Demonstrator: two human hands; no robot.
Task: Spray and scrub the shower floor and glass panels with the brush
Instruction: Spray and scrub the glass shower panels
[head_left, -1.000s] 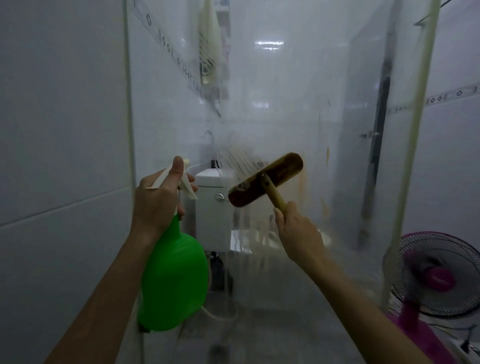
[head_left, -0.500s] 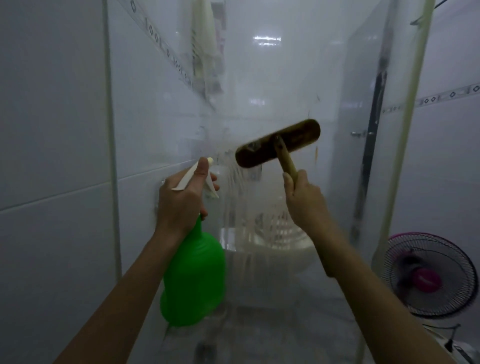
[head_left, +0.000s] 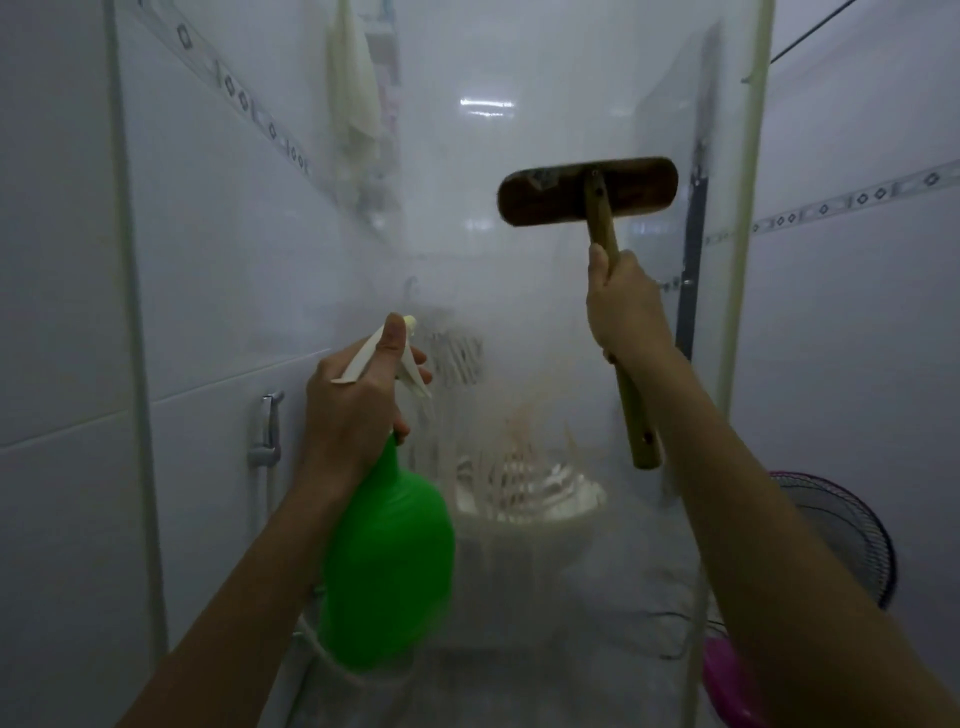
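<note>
view: head
brush (head_left: 587, 191): head at 1 o'clock, looks flat against the glass (head_left: 545, 104), handle runs down toward 5 o'clock
right hand (head_left: 623, 306): fingers wrapped round the handle mid-shaft, free end sticks out below the hand
bottle (head_left: 387, 561): green, 7 o'clock, body hangs under the left hand (head_left: 358, 395)
left hand: fingers curled round neck and trigger, nozzle aimed at the glass near centre
glass state: fogged, wet streaks running down at centre; toilet (head_left: 530, 514) dim behind it
floor (head_left: 519, 691): 6 o'clock, blurred, looks not yet scrubbed
risk 1: mid-shaft grip gives a long lever, so a hard push high on the panel could twist the head off flat and scrape with the wooden edge
risk 2: wet handle could slide through the fingers on a down stroke
risk 3: trigger squeezed now would likely mist the right arm or blow back, as the nozzle sits close to the glass
risk 4: runoff makes the floor slick underfoot
risk 5: fan (head_left: 841, 535) at 4 o'clock sits just beside the panel edge; a wide stroke or stray spray could reach it
</note>
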